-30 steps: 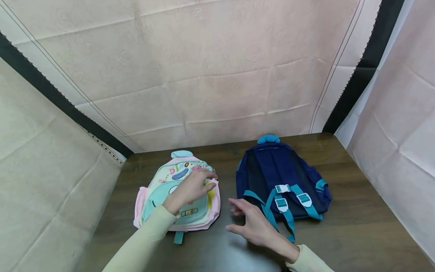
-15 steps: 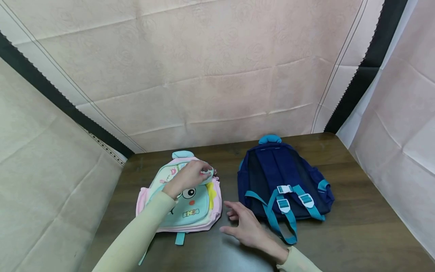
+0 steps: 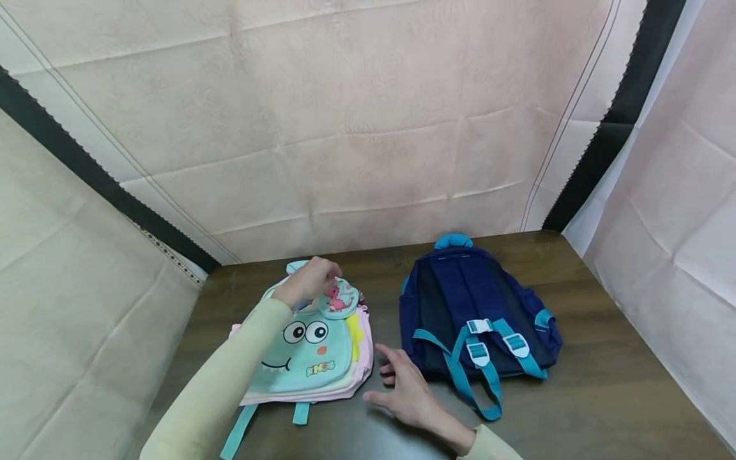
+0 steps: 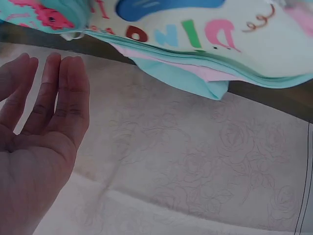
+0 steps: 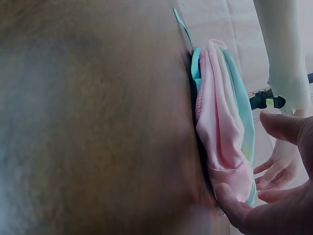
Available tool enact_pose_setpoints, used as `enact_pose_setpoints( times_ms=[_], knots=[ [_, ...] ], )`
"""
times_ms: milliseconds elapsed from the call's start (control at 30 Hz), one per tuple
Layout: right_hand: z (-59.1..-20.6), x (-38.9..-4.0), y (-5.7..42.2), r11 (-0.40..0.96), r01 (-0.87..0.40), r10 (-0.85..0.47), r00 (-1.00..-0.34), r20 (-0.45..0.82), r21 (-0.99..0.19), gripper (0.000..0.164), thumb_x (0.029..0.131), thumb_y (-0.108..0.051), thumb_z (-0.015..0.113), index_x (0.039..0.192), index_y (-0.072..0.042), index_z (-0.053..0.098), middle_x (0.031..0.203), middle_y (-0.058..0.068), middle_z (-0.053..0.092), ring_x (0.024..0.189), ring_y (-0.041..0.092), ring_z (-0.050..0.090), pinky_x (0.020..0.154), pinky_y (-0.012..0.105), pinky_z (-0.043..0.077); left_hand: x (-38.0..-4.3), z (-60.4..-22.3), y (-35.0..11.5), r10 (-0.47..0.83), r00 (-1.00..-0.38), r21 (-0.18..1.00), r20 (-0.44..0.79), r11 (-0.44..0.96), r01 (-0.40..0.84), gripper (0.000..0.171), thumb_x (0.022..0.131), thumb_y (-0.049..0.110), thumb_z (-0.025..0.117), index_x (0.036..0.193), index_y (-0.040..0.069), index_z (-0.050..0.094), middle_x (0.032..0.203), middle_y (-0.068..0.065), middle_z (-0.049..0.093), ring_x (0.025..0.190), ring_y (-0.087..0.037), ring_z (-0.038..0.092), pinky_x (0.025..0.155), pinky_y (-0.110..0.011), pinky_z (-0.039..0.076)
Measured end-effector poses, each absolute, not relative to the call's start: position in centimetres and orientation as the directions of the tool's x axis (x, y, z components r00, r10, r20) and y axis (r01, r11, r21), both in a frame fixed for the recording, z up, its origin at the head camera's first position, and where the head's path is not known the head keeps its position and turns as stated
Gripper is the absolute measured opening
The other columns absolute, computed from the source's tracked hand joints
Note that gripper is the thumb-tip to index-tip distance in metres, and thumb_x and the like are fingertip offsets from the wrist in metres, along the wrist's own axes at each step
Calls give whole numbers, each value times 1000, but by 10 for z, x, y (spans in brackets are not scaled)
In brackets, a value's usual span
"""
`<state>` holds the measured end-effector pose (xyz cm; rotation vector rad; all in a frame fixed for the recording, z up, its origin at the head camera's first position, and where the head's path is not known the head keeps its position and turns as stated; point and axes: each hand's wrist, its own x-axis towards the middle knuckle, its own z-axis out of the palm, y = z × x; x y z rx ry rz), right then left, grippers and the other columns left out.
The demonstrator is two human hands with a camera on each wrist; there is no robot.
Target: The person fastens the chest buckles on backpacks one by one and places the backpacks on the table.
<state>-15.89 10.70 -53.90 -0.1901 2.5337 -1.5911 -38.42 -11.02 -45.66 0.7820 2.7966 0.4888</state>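
Lengthwise, pastel backpack [image 3: 307, 354] points handle [image 3: 295, 267] toward wall [image 3: 368, 140].

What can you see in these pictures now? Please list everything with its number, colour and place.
Pastel backpack: 1, mint, white and pink, on the table's left half
Round piece: 1, mint with pink figure, upper right of that bag's front
Navy backpack: 1, dark blue, on the table's right half
Buckles: 3, white, on the navy bag's blue straps
Table: 1, brown, under both bags
Cloth walls: 3, pale, behind and at both sides
Strips: 2, black, along the wall corners
Sleeves: 2, cream, on both arms
Left hand: 1, above the pastel bag's upper part
Right hand: 1, between the bags, nearer the viewer
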Motion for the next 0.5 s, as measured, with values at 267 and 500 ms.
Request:
enact_pose_setpoints(
  times_ms=[267, 500],
  knots=[
    [-545, -162, 101, 424, 3, -171, -982, -84, -905, 90, 83, -19, 96, 159, -2, 49, 140, 20, 60, 109, 25, 69, 89, 35, 62, -403, -467, -115, 523, -841, 301, -143, 832, 466, 25, 104, 8, 72, 127, 8, 80, 129, -14, 79, 116, -29, 72, 111, -48, 60],
    [-548, -164, 97, 403, 4, -181, -980, -83, -915, 92, 83, -19, 96, 160, -2, 47, 144, 20, 58, 111, 27, 69, 90, 37, 63, -415, -476, -118, 509, -840, 302, -187, 844, 443, 28, 103, 7, 73, 131, 11, 78, 134, -12, 77, 124, -30, 69, 115, -52, 56]
  ],
)
